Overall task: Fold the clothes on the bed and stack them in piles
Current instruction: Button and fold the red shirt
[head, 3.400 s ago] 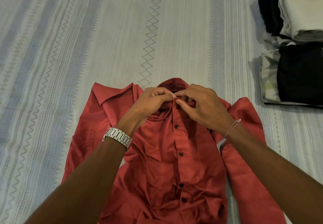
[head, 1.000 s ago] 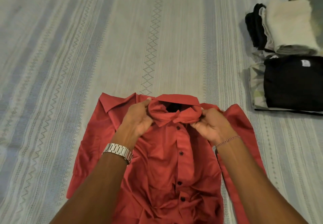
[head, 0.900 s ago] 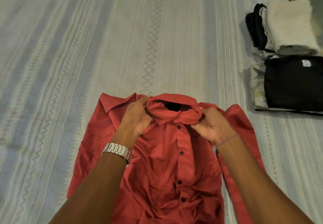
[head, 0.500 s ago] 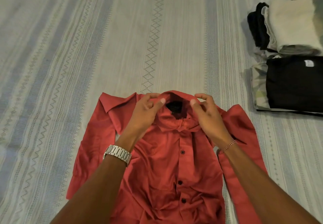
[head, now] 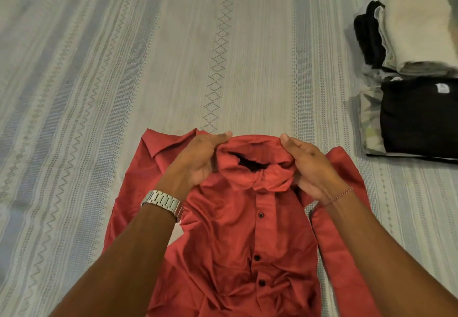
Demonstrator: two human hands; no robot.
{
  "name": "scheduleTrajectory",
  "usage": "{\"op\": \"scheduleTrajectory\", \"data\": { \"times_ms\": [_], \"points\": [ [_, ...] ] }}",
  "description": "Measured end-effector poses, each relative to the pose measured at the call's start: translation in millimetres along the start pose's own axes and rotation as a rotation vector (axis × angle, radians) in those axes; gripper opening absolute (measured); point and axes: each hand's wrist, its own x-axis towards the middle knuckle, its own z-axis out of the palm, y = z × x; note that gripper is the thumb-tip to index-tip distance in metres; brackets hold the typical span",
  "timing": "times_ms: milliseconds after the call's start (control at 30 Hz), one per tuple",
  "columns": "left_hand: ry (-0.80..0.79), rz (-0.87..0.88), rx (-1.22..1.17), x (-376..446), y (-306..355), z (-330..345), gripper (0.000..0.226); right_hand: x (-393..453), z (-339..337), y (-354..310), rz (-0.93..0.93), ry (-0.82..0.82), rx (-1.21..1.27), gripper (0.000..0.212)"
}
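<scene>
Both hands moved out to the collar's sides since half a second ago. Red shirt (head: 247, 237) lies buttons-up on the bed (head: 124, 69), collar pointing away, length running toward the person. Left hand (head: 198, 160) and right hand (head: 309, 165) grip the collar (head: 255, 168), fingers curled. Folded piles (head: 416, 74) sit far right.

Left hand (head: 198, 158), right hand (head: 307, 165) grip red shirt (head: 243, 237) collar.

Lower part of red shirt (head: 243, 242) cut off by bottom edge, folded piles (head: 418, 74) cut by right edge, fingers (head: 287, 143) partly hidden behind collar (head: 255, 165)
</scene>
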Motion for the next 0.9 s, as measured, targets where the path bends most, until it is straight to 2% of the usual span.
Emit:
{"op": "scheduleTrajectory", "data": {
  "times_ms": [100,200,333,400,467,533,600,700,767,833,900],
  "points": [
    [-0.028,-0.058,-0.121,-3.9,-1.2,-2.3,0.054,-2.0,-3.2,-0.4,0.079,-0.070,0.082,0.037],
    [-0.067,-0.067,-0.206,-4.5,-7.6,-7.6,0.068,-5.2,0.0,-1.0,0.132,-0.045,0.154,0.039],
    [-0.063,0.015,-0.157,-6.0,-13.9,-7.1,0.043,-4.7,0.8,0.2,0.109,0.004,0.260,0.042],
    [-0.027,0.136,0.037,-11.8,-16.9,-4.3,0.042,-6.8,1.2,0.3,0.017,-0.043,0.237,0.038],
    [0.073,0.267,0.339,-14.8,-19.0,-0.9,0.042,-8.5,3.5,3.5,-0.094,-0.047,0.125,0.034],
    [0.264,0.422,0.691,-11.8,-22.5,1.0,0.031,-9.0,9.4,8.8,-0.163,0.040,-0.014,0.037],
    [0.455,0.544,0.925,-11.0,-26.0,6.5,0.020,-8.6,13.9,15.4,-0.197,0.128,-0.083,0.041],
    [0.583,0.581,1.212,-11.5,-29.6,17.9,0.016,-12.3,19.3,17.0,-0.170,0.141,0.079,0.046],
    [0.649,0.589,1.364,-12.2,-29.4,20.7,0.016,-13.7,17.1,15.0,-0.079,0.073,0.210,0.037],
    [0.709,0.600,1.397,-12.9,-27.1,18.4,0.016,-12.1,10.5,16.0,0.022,-0.008,0.271,0.019],
    [0.732,0.600,1.404,-12.8,-27.4,16.1,0.018,-9.9,3.9,19.7,0.049,-0.028,0.290,0.010]
  ]
}}
